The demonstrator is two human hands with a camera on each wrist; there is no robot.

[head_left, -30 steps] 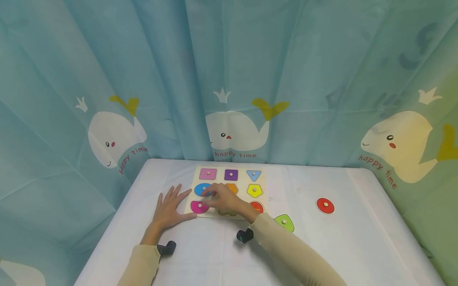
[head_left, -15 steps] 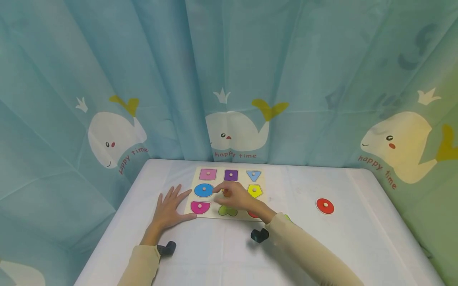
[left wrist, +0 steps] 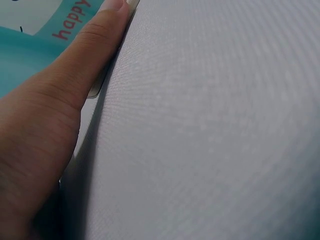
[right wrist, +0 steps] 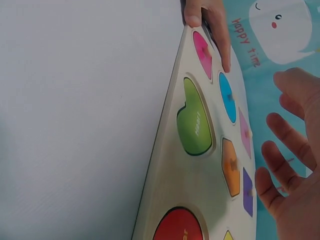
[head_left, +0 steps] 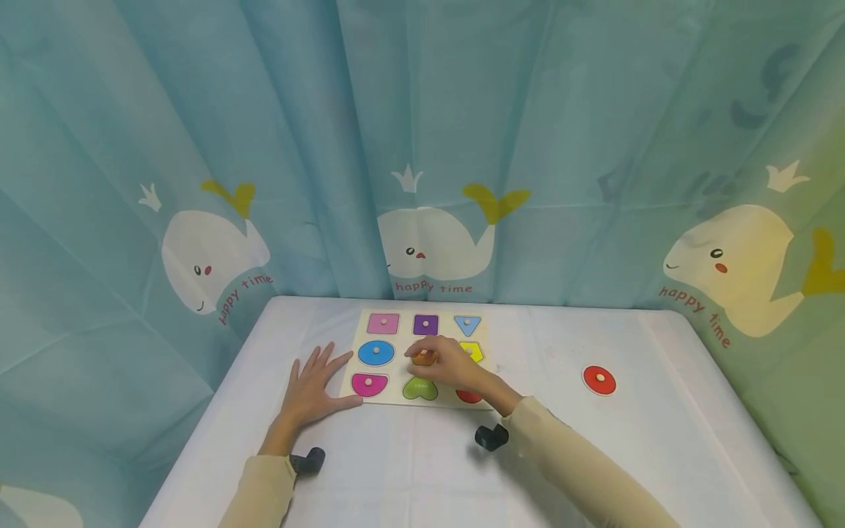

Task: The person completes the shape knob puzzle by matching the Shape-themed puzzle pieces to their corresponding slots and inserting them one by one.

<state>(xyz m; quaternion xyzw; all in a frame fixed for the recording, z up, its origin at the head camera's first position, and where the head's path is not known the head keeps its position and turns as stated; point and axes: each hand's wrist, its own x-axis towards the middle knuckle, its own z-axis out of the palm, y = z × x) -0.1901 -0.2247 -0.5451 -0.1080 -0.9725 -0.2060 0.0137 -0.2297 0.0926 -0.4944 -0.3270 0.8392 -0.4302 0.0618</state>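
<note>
The wooden knob puzzle board [head_left: 394, 396] lies at the back middle of the table. My left hand [head_left: 313, 385] rests spread flat, with thumb and index fingertips at the board's left edge. Over the board's middle, my right hand [head_left: 452, 368] hovers with its fingers loosely curved and nothing between them. Nearest it is the orange puzzle piece [right wrist: 228, 175]. The blue oval piece [head_left: 376, 353] and the magenta half-round piece [head_left: 369, 384] sit in their places. In the right wrist view, the green heart recess [right wrist: 196, 125] has printed lettering and no knob.
A round red knob piece [head_left: 599, 380] lies on the white tabletop [head_left: 660, 455] right of the board. A lettered red recess [right wrist: 177, 227] is at the board's near right corner. Behind the table hangs a blue whale-print curtain [head_left: 297, 147].
My right hand has drawn back to the right from the magenta and blue pieces. Its sleeve now covers the loose green piece right of the board. My left hand has stayed in place.
</note>
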